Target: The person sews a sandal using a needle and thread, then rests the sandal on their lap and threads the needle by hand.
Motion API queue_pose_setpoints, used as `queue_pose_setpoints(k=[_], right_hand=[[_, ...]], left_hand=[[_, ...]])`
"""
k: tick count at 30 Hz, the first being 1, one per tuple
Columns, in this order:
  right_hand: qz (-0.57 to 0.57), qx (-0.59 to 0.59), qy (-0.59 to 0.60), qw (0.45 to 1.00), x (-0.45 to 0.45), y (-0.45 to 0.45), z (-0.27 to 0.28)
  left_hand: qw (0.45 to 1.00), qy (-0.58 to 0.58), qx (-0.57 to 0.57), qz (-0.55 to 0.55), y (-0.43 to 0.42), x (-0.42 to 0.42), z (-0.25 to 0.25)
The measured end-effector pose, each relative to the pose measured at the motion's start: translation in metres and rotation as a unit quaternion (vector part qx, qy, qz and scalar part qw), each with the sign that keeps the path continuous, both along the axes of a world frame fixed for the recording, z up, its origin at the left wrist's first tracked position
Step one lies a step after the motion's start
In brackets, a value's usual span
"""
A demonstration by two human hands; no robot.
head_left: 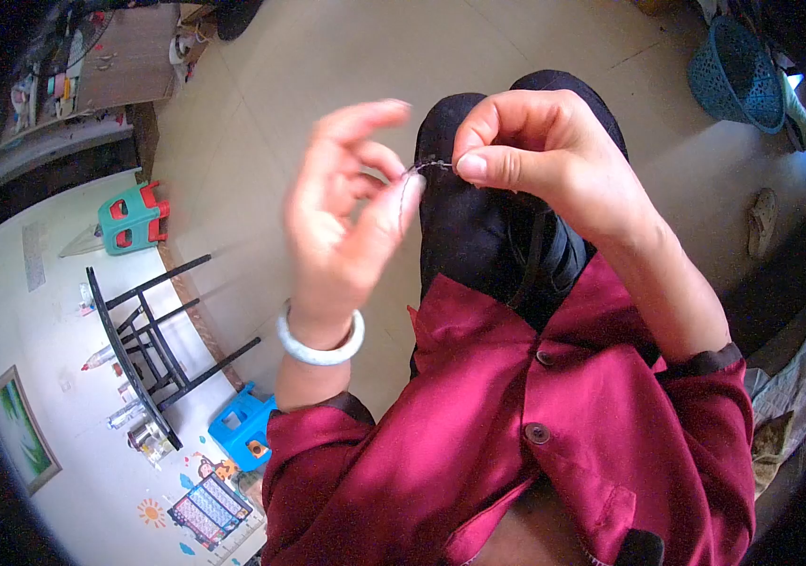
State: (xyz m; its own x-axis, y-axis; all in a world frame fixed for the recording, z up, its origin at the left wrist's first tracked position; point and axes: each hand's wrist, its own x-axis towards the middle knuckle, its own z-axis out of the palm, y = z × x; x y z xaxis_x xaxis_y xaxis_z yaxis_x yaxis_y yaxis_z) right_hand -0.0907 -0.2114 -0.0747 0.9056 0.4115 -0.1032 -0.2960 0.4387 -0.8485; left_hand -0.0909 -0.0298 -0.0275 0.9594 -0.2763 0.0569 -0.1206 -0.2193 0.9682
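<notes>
A thin, dark, twisted strand (434, 164) with pale flecks stretches between my two hands above my knees. My right hand (540, 151) is closed, pinching one end between thumb and index finger. On the other side, my left hand (342, 203) is slightly blurred, its index finger raised and apart. The strand passes between its thumb and a lower fingertip, and a loose length trails down along the thumb. A pale bangle (321, 356) circles my left wrist. What the strand is made of is too small to tell.
Below my hands are my dark-trousered knees (464, 226) and the tiled floor (327, 57). A blue basket (738, 80) and a shoe (762, 222) are at the right. Along the left wall stand a black table (153, 349), a green stool (129, 219) and a blue stool (241, 429).
</notes>
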Motion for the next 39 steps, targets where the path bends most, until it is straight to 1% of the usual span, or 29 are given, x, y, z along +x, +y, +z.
queue_pose_setpoints(k=[1,2,3,4,5,6,7,8,9,10,11,13,15,17,19,21,22,24,26,27,29,31,33,35,37,39], right_hand=[[-0.030,-0.027,-0.028,0.999,-0.001,0.002,-0.001],[-0.059,-0.055,-0.055,0.995,-0.001,0.003,-0.002],[-0.060,-0.054,-0.055,0.995,-0.003,0.003,-0.001],[-0.105,-0.123,-0.104,0.981,-0.005,0.002,0.001],[-0.149,-0.190,-0.152,0.958,-0.008,0.003,0.003],[-0.198,-0.206,-0.191,0.939,-0.010,0.006,0.004],[-0.198,-0.206,-0.192,0.939,-0.012,0.007,0.005],[-0.224,-0.235,-0.250,0.912,-0.014,0.008,0.005],[-0.248,-0.262,-0.307,0.881,-0.014,0.010,0.005],[-0.263,-0.250,-0.323,0.874,-0.013,0.011,0.005],[-0.262,-0.249,-0.324,0.874,-0.014,0.013,0.006],[-0.288,-0.266,-0.349,0.851,-0.017,0.014,0.007],[-0.293,-0.272,-0.367,0.840,-0.018,0.014,0.006],[-0.306,-0.267,-0.390,0.826,-0.018,0.016,0.007],[-0.313,-0.263,-0.392,0.824,-0.018,0.016,0.006],[-0.328,-0.271,-0.416,0.804,-0.018,0.015,0.006],[-0.328,-0.270,-0.416,0.804,-0.017,0.015,0.005],[-0.350,-0.275,-0.450,0.774,-0.016,0.016,0.003],[-0.356,-0.279,-0.456,0.766,-0.017,0.016,0.003],[-0.362,-0.283,-0.463,0.758,-0.018,0.016,0.004],[-0.362,-0.287,-0.467,0.754,-0.018,0.015,0.005],[-0.361,-0.292,-0.471,0.750,-0.018,0.014,0.004],[-0.366,-0.280,-0.489,0.740,-0.017,0.015,0.001],[-0.361,-0.285,-0.488,0.742,-0.019,0.015,0.002],[-0.356,-0.290,-0.487,0.743,-0.020,0.016,0.002],[-0.360,-0.286,-0.491,0.740,-0.019,0.017,0.001]], left_hand=[[0.999,-0.033,-0.003,0.034,0.003,0.004,0.002],[0.992,-0.084,0.029,0.095,0.008,0.008,0.005],[0.992,-0.084,0.030,0.094,0.012,0.009,0.006],[0.966,-0.188,0.057,0.168,0.017,0.008,0.006],[0.924,-0.289,0.083,0.239,0.022,0.005,0.007],[0.913,-0.335,0.159,0.172,0.027,-0.001,0.012],[0.890,-0.378,0.233,0.105,0.028,-0.006,0.018],[0.882,-0.386,0.251,0.095,0.017,-0.016,0.012],[0.895,-0.358,0.259,0.057,0.007,-0.022,0.012],[0.908,-0.336,0.246,0.035,0.000,-0.023,0.008],[0.923,-0.315,0.216,0.048,-0.005,-0.026,-0.001],[0.949,-0.249,0.169,0.093,-0.015,-0.030,-0.005],[0.950,-0.250,0.159,0.095,-0.016,-0.030,-0.011],[0.957,-0.239,0.116,0.117,-0.019,-0.029,-0.012],[0.957,-0.243,0.114,0.112,-0.020,-0.029,-0.013],[0.956,-0.248,0.113,0.106,-0.020,-0.029,-0.014],[0.960,-0.237,0.103,0.111,-0.019,-0.030,-0.014],[0.963,-0.225,0.094,0.115,-0.018,-0.032,-0.014],[0.972,-0.191,0.070,0.117,-0.017,-0.034,-0.013],[0.972,-0.191,0.071,0.117,-0.014,-0.036,-0.010],[0.950,-0.259,0.159,0.067,-0.006,-0.040,-0.001],[0.948,-0.271,0.150,0.077,-0.005,-0.039,0.001],[0.931,-0.316,0.143,0.113,-0.008,-0.036,0.008],[0.929,-0.310,0.165,0.115,-0.008,-0.033,0.009],[0.919,-0.309,0.228,0.084,-0.011,-0.029,0.012],[0.917,-0.308,0.241,0.073,-0.008,-0.029,0.009]])
